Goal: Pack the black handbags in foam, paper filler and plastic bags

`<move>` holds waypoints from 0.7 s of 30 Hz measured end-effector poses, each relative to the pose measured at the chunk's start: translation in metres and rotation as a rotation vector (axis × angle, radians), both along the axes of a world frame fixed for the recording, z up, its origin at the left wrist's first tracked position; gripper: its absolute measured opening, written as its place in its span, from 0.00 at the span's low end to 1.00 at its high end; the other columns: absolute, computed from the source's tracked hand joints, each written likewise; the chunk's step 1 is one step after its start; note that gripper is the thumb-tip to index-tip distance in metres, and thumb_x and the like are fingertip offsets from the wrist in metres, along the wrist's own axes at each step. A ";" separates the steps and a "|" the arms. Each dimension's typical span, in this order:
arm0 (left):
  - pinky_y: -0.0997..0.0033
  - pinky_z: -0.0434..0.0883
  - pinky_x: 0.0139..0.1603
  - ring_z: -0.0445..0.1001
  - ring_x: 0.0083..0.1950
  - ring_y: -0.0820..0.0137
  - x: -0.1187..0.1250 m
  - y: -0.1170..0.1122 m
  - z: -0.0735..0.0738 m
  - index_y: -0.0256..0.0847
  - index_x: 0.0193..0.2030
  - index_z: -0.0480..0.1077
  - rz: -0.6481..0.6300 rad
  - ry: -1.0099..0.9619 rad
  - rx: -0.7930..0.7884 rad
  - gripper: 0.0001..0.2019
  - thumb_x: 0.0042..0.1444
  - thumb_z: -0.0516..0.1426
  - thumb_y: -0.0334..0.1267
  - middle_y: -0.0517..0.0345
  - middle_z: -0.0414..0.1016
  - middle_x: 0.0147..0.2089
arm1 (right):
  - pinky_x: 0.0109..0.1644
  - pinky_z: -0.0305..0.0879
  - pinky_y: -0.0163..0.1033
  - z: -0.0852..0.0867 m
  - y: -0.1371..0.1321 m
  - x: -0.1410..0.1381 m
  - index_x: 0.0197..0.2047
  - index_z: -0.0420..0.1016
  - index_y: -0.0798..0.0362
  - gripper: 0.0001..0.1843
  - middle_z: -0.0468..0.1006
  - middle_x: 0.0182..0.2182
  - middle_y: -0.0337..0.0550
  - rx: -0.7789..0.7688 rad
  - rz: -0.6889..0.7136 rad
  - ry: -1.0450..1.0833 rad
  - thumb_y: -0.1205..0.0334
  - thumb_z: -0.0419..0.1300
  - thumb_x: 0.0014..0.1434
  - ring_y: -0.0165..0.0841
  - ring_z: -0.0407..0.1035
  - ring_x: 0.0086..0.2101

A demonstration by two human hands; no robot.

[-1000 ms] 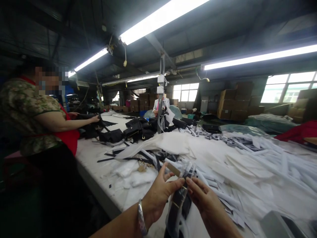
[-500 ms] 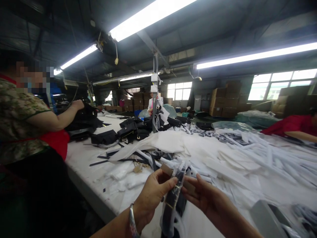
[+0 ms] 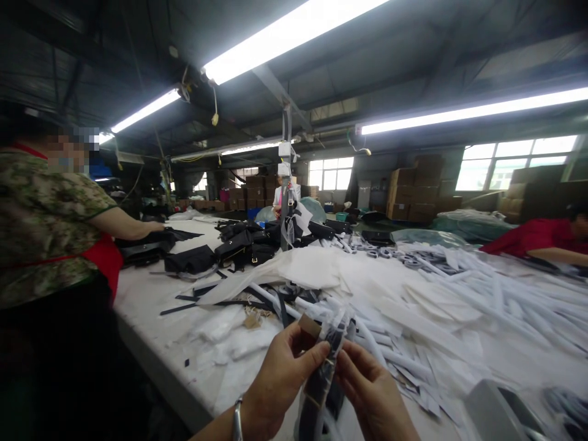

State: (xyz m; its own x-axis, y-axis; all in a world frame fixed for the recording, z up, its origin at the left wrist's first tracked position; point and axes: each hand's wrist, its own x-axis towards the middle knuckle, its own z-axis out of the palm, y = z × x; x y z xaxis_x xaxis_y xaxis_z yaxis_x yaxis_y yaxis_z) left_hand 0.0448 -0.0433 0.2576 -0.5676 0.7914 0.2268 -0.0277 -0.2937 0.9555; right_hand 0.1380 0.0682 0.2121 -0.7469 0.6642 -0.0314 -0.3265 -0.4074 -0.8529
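While the left hand (image 3: 287, 373) has the dark strap (image 3: 315, 392) pressed under its thumb in the head view, the right hand (image 3: 374, 392) is pinching near the strap's upper part from the right, so both have a grip. The strap sits low in the middle, over the table (image 3: 154, 318), slanting with its top end away from the camera, and there's clear plastic (image 3: 337, 321) around it that bunches up at that end. A brown card (image 3: 310, 327) pokes out just left of the strap's top. If you ask me, the left thumb should be the anchor, with the right fingertips doing the fiddly bit lightly, cos thin plastic like that would probably crease or tear if yanked. I'd watch the card doesn't get bent too. Pose-wise, the hands reach up from either side of the strap, thumbs close together, right fingers curled in; can't tell what the hidden fingers behind it are touching. Loose white sheets (image 3: 312, 266) lie beyond the strap, and a grey box (image 3: 493, 410) is off to its right.
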 end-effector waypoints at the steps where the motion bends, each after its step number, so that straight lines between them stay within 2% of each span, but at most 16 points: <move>1: 0.66 0.70 0.49 0.75 0.47 0.61 0.001 0.000 0.000 0.37 0.46 0.74 0.006 0.016 0.001 0.15 0.56 0.64 0.43 0.50 0.79 0.44 | 0.42 0.72 0.40 0.000 -0.001 0.000 0.41 0.81 0.53 0.26 0.83 0.35 0.46 0.024 -0.023 -0.014 0.49 0.76 0.40 0.37 0.76 0.36; 6: 0.68 0.71 0.46 0.75 0.45 0.63 0.005 -0.002 0.000 0.37 0.43 0.73 0.055 0.086 -0.024 0.12 0.58 0.63 0.44 0.51 0.77 0.41 | 0.32 0.71 0.35 0.010 -0.003 0.006 0.43 0.81 0.53 0.27 0.83 0.34 0.46 0.189 -0.041 -0.061 0.47 0.75 0.42 0.35 0.75 0.31; 10: 0.68 0.72 0.44 0.75 0.42 0.64 0.007 -0.002 -0.001 0.37 0.40 0.72 0.062 0.069 -0.030 0.11 0.58 0.62 0.43 0.53 0.76 0.39 | 0.30 0.71 0.37 0.013 0.005 0.010 0.44 0.81 0.53 0.26 0.82 0.31 0.44 0.317 0.009 -0.079 0.46 0.73 0.45 0.34 0.74 0.27; 14: 0.70 0.71 0.44 0.75 0.41 0.65 0.009 -0.001 0.000 0.37 0.38 0.72 0.097 0.083 -0.045 0.10 0.56 0.63 0.42 0.54 0.77 0.38 | 0.33 0.71 0.39 0.011 0.011 0.012 0.45 0.82 0.53 0.26 0.83 0.33 0.47 0.438 -0.001 -0.085 0.45 0.72 0.46 0.37 0.74 0.29; 18: 0.68 0.72 0.45 0.77 0.43 0.62 0.011 0.000 0.002 0.38 0.38 0.72 0.107 0.092 -0.052 0.11 0.55 0.64 0.43 0.52 0.78 0.39 | 0.35 0.70 0.38 0.016 0.004 0.015 0.45 0.81 0.52 0.23 0.83 0.37 0.47 0.461 -0.038 -0.091 0.47 0.70 0.50 0.38 0.74 0.33; 21: 0.65 0.73 0.47 0.77 0.44 0.61 0.012 0.002 0.000 0.38 0.39 0.73 0.127 0.115 -0.049 0.12 0.55 0.64 0.44 0.51 0.78 0.40 | 0.34 0.69 0.38 0.021 -0.008 0.016 0.42 0.80 0.53 0.21 0.82 0.36 0.47 0.437 -0.114 -0.060 0.47 0.69 0.51 0.38 0.73 0.32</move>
